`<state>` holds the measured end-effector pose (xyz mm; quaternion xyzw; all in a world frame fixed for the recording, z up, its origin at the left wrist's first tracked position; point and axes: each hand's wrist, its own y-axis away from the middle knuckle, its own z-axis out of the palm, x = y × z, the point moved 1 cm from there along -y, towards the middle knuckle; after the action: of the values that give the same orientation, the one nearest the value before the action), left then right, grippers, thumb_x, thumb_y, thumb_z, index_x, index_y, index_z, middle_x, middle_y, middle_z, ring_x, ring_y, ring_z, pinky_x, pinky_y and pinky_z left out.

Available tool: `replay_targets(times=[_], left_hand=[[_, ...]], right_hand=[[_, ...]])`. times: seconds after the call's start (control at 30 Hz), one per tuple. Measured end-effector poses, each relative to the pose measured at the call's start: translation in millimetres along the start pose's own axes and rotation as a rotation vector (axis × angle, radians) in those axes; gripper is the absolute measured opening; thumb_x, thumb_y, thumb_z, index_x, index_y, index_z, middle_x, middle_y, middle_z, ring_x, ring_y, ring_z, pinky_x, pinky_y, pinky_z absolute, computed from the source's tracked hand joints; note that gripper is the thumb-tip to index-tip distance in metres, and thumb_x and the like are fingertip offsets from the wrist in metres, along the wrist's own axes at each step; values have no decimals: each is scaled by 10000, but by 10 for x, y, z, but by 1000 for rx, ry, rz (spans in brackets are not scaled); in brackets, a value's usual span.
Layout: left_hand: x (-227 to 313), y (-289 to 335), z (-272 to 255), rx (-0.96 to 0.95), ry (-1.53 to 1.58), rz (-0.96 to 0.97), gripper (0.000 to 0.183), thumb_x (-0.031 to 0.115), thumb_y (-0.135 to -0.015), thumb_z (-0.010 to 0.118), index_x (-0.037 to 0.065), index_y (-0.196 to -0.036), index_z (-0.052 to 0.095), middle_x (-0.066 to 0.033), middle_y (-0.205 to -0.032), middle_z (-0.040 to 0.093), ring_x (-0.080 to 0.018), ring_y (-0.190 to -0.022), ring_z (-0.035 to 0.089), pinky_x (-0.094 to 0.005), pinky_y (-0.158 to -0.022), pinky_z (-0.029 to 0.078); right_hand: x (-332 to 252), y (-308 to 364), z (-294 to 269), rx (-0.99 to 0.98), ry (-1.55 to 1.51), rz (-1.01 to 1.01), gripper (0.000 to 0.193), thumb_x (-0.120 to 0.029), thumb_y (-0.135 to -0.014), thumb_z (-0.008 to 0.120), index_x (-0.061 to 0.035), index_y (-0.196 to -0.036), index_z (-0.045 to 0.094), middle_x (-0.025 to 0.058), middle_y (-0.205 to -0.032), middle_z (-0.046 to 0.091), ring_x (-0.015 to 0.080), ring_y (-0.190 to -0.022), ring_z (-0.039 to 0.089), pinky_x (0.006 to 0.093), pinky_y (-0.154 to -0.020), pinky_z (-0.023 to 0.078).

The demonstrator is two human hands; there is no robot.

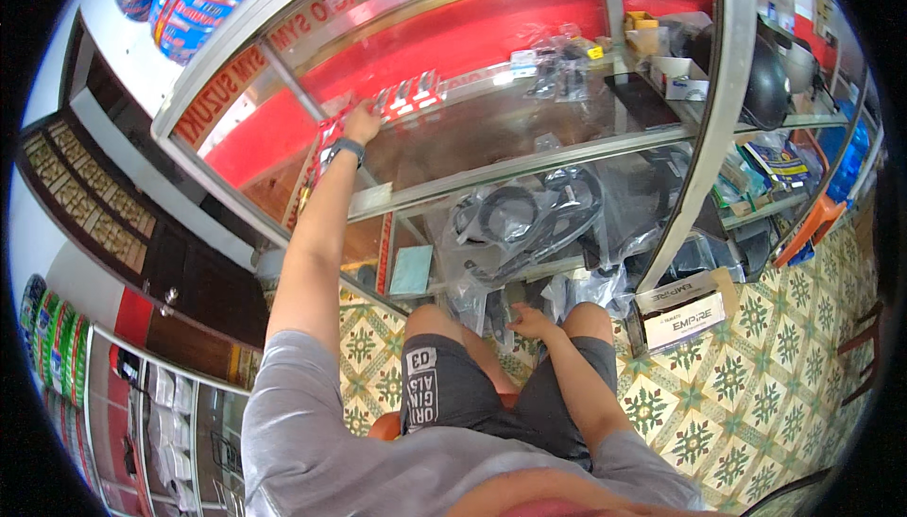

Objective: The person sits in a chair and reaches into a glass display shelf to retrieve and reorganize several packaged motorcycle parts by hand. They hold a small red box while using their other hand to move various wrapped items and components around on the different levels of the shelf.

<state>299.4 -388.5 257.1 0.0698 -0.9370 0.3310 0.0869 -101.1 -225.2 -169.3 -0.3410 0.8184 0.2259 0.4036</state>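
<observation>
My left hand (362, 124), with a dark watch on its wrist, reaches onto the upper shelf of a glass display case (510, 172). Its fingers are bent together over a small packet at the left end of a row of red-and-white packets (413, 92); they hide most of that packet. Low between my knees, my right hand (532, 322) is held with fingers apart and nothing in them. Close beyond it lie clear plastic bags (472, 305) at the case's bottom. On the lower shelf sit black parts in clear bags (529, 215).
More bagged parts (567, 64) and a dark flat panel (642, 101) lie on the upper shelf. A metal post (704, 130) stands at the right. A white printed box (685, 319) is on the tiled floor (737, 375). A pale green packet (412, 270) rests lower left.
</observation>
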Motion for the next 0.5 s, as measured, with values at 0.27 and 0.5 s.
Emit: replay_targets(times=[0.27,0.5], left_hand=[[165,-38,200,43,3,-215,555,427,-769,624,-4,-1114,566,-267,-997,628,-389,-961,610,-447,-845,476],[242,90,55,147,-58,-297,674,430,-718,633,-39,-1168,450,-318,-1017,600,-438,-976,589,-463,-854,468]], right_hand=[[175,-58,-178,247,-248,116,797,-351,-757,705,-65,-1375,290,157,-907,675,307,-851,657,383,-762,508],[143,-38,-176,236,-344,260,758,-355,-768,699,-79,-1365,324,151,-919,672,263,-836,661,378,-759,512]])
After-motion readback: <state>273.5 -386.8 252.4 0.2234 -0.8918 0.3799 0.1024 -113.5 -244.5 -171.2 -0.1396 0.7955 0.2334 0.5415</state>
